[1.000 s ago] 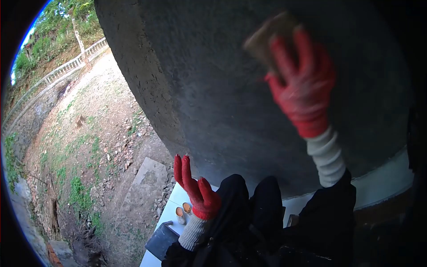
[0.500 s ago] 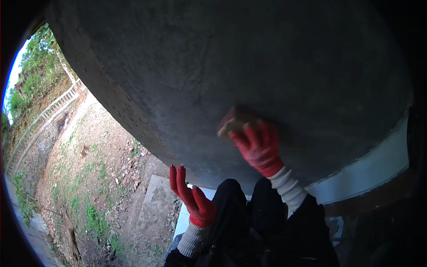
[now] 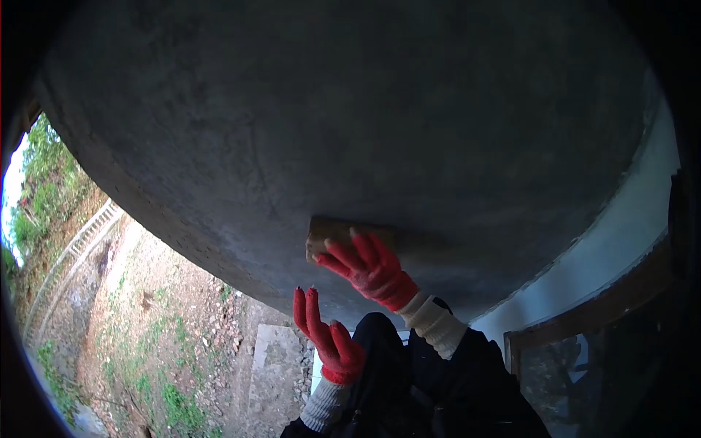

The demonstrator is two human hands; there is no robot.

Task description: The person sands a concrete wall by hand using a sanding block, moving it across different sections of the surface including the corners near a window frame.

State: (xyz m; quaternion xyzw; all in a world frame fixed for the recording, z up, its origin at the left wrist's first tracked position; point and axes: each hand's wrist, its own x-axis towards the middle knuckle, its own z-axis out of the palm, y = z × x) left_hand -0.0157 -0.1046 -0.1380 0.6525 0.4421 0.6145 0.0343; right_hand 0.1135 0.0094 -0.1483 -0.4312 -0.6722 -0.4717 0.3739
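Observation:
My right hand [image 3: 371, 271], in a red and white glove, grips a brownish rectangular block [image 3: 328, 237] and holds it against a dark grey concrete surface [image 3: 307, 131]. The fingertips lie over the block's near side, and part of the block is hidden under them. To the lower left, my left hand [image 3: 332, 343], gloved the same way, is raised with its fingers apart and holds nothing. It is near the lower edge of the concrete, below the block.
Beyond the concrete's curved left edge lies sloping ground [image 3: 161, 314] with stones and grass, and a pale railing [image 3: 84, 237]. A concrete slab [image 3: 274, 358] is below. At right are a white wall [image 3: 569, 270] and a brown-framed window [image 3: 562, 365].
My right hand has moved left and down over the concrete with the block, which now lies more level. The view has shifted, and my left hand appears slightly lower, still spread.

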